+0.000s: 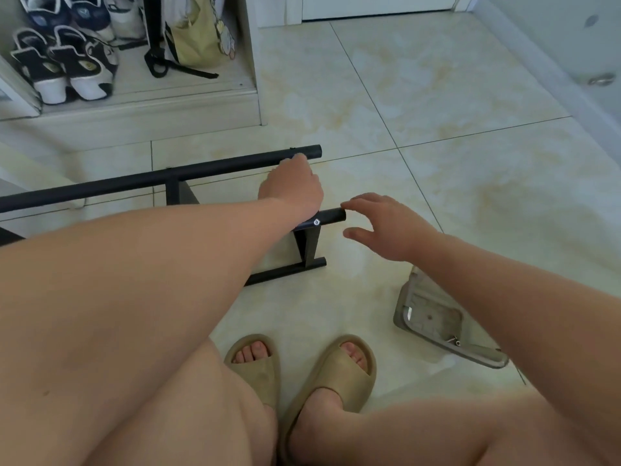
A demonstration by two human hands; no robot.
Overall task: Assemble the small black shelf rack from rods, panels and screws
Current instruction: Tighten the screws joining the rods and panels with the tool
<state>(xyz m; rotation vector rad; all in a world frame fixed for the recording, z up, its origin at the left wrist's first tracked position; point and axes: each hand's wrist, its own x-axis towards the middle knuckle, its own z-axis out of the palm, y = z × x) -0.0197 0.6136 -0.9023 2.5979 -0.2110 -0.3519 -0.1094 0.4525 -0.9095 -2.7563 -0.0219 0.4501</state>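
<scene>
Nearest, a grey tray [433,317] with screws [453,341] lies on the floor. The right hand [393,230] is spread wide, its fingertips touching the end of the near rod [331,216] of the black rack [307,243], which lies on its side. The left hand [292,190] reaches across to the far rod [201,171]; I cannot tell whether it is gripping.

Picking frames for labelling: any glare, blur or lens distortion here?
Head view: the wide-angle lens bows the far rod slightly. Head view: soft, even daylight with faint shadows and only a mild sheen on the floor tiles. Head view: slightly soft overall, yet the screw is readable.
</scene>
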